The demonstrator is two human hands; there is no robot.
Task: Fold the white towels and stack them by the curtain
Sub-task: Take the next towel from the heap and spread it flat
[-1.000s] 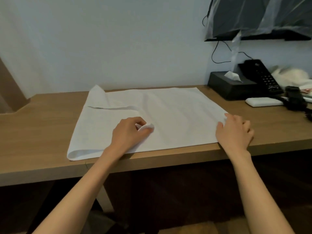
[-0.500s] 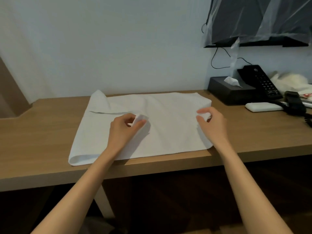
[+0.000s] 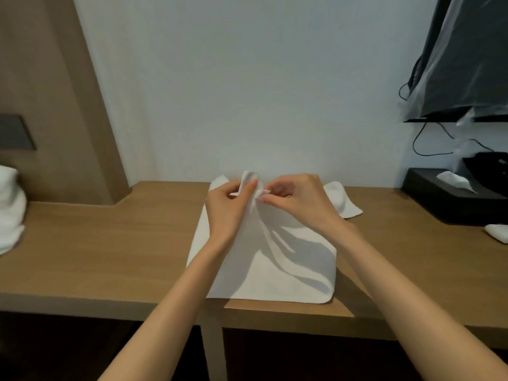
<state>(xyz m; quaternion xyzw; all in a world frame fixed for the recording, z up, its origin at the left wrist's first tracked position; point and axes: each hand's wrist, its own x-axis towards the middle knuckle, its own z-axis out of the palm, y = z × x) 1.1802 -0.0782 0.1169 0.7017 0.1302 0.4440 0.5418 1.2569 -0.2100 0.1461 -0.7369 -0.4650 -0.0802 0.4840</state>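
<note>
- Left hand [image 3: 231, 207]: we find it pinching a raised corner of the white towel [image 3: 275, 273] between thumb and fingers, with the corner standing up above the knuckles
- Right hand [image 3: 299, 204]: we find its thumb and forefinger pinching a fold of the same towel, its fingertips just beside those of the left hand; the two hands meet over the far half of the cloth
- We record the towel on the wooden desk [image 3: 110, 243], its near edge lying flat close to the desk's front edge and its middle drawn up like a tent towards the two grips, with loose folds hanging below the right wrist
- One end of the towel lies humped on the desk behind the right hand, towards the wall
- We note a pile of white towels [image 3: 11, 213] at the far left of the desk, well apart from the hands; it is blurred and we cannot tell how many it holds
- To the right stands a black tissue box [image 3: 450, 207] with a tissue poking out, a dark telephone [image 3: 486, 160] behind it, and a small white object [image 3: 497, 233] in front, cut off by the frame edge
- Above these we see a dark screen [image 3: 467, 50] wrapped in clear plastic on the wall
</note>
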